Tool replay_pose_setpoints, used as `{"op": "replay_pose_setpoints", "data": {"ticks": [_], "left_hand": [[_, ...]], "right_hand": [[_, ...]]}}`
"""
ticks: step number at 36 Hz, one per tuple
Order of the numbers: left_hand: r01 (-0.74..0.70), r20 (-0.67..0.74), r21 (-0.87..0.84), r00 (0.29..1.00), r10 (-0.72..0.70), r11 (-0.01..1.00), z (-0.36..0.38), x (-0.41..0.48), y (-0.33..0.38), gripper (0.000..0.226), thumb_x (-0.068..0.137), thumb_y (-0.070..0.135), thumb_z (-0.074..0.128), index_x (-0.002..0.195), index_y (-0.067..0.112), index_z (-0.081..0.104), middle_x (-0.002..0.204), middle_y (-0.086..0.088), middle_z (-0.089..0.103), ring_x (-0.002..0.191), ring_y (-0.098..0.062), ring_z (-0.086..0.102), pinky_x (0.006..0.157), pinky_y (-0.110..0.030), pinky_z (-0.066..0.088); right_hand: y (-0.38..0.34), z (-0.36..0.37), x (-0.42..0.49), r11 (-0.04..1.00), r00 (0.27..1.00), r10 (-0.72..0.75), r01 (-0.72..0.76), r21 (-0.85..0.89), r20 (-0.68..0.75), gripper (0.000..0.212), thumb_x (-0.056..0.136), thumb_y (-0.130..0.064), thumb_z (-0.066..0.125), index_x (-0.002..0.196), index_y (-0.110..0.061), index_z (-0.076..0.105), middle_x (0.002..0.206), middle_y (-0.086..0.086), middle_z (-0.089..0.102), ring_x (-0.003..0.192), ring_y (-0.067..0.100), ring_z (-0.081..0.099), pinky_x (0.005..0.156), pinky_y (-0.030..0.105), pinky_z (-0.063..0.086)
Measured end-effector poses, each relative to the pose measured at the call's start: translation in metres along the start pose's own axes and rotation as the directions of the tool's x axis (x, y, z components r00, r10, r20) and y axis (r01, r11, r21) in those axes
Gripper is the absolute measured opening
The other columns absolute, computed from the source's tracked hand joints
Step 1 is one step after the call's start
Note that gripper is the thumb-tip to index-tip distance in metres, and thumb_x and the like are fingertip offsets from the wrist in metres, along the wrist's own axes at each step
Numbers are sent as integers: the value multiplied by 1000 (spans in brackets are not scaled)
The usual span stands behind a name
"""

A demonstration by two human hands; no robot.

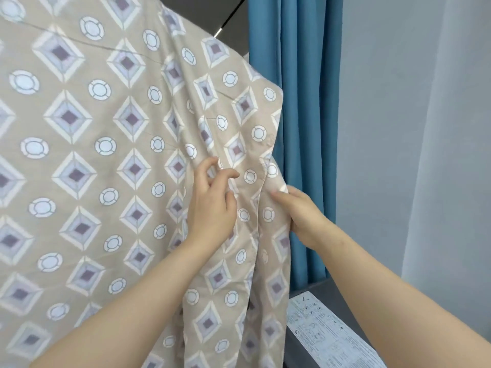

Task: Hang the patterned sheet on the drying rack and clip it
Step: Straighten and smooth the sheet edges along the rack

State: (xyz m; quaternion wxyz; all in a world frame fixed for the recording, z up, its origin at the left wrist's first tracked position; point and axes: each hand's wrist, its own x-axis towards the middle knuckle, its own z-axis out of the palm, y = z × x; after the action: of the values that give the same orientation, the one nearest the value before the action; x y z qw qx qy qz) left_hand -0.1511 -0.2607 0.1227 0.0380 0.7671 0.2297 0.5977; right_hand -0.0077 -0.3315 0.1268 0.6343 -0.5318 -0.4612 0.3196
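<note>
The patterned sheet (87,134), beige with purple diamonds and white circles, hangs in front of me and fills most of the view. Whatever it hangs over is hidden beneath it. My left hand (212,205) lies against the cloth near its right side, fingers loosely bent and touching a fold. My right hand (300,216) grips the sheet's right edge, thumb on the front and fingers behind the fabric. No clip is in view.
A blue curtain (305,102) hangs right behind the sheet's right edge, with a pale sheer curtain (425,128) further right. A dark surface with a white printed label (326,333) sits at the lower right. A thin dark bar (228,19) crosses the top.
</note>
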Motion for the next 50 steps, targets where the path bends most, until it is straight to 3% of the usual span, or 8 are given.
{"op": "replay_pose_setpoints", "data": {"ticks": [5, 13, 19, 27, 32, 40, 44, 50], "left_hand": [[42, -3, -71, 999, -43, 997, -6, 10, 1, 31, 84, -4, 46, 106, 13, 59, 126, 5, 32, 88, -14, 55, 86, -34, 47], [49, 62, -80, 997, -45, 996, -19, 19, -4, 28, 85, 2, 51, 107, 18, 58, 123, 12, 30, 76, 13, 48, 78, -20, 39], [81, 110, -107, 992, -70, 991, -24, 21, -8, 26, 86, 4, 53, 105, 22, 57, 122, 13, 31, 80, 10, 50, 78, -18, 40], [79, 85, -169, 994, -65, 982, -34, 29, -7, 36, 86, 5, 53, 92, 41, 48, 119, 16, 33, 82, -1, 54, 77, -8, 38], [66, 93, -183, 994, -50, 981, -34, 33, -7, 31, 85, 6, 54, 97, 34, 52, 111, 32, 33, 84, -2, 54, 81, -23, 43], [46, 107, -169, 994, -28, 985, -38, 40, -6, 36, 85, 9, 57, 90, 43, 46, 111, 35, 30, 86, 2, 52, 75, -3, 35], [48, 136, -179, 990, -24, 983, -36, 40, -7, 38, 85, 8, 56, 90, 45, 46, 111, 31, 34, 85, 4, 53, 77, -12, 40], [60, 133, -164, 990, -39, 985, -36, 40, -11, 43, 84, 6, 57, 87, 47, 44, 111, 31, 34, 86, -3, 52, 73, 0, 34]], "right_hand": [[-24, 22, 9, 969, 972, -199, 214, 121, -128, 61, 91, -34, 56, 142, -35, 23, 108, -18, 50, 109, 7, 50, 97, 26, 36], [-13, 41, 25, 990, 972, -120, 103, -92, -202, 37, 83, -40, 65, 105, -14, 51, 104, -2, 56, 98, 15, 54, 80, 27, 42], [-11, 40, 24, 979, 987, -149, 155, 134, -58, 6, 89, -9, 59, 93, -13, 56, 100, 13, 66, 89, 25, 65, 83, 38, 52], [-46, 4, 31, 833, 902, -239, 381, 401, -360, 17, 94, -17, 51, 79, -22, 43, 78, -1, 57, 65, 13, 55, 60, 28, 45], [-31, 20, 36, 985, 994, -110, 105, 133, 29, 28, 91, -29, 55, 119, -25, 56, 108, -1, 69, 98, 18, 66, 82, 34, 54], [-30, 9, 50, 927, 943, 10, 115, 357, -332, 15, 92, -38, 52, 93, -27, 62, 113, -1, 64, 107, 19, 59, 101, 38, 43], [-7, 12, 46, 985, 981, 101, -76, 153, -164, 26, 92, -32, 54, 106, -13, 62, 106, 8, 70, 90, 24, 65, 86, 37, 50], [-26, -3, 53, 952, 849, -55, 204, 230, -526, 27, 91, -31, 56, 74, -13, 47, 67, 2, 45, 55, 17, 41, 46, 21, 35]]}}
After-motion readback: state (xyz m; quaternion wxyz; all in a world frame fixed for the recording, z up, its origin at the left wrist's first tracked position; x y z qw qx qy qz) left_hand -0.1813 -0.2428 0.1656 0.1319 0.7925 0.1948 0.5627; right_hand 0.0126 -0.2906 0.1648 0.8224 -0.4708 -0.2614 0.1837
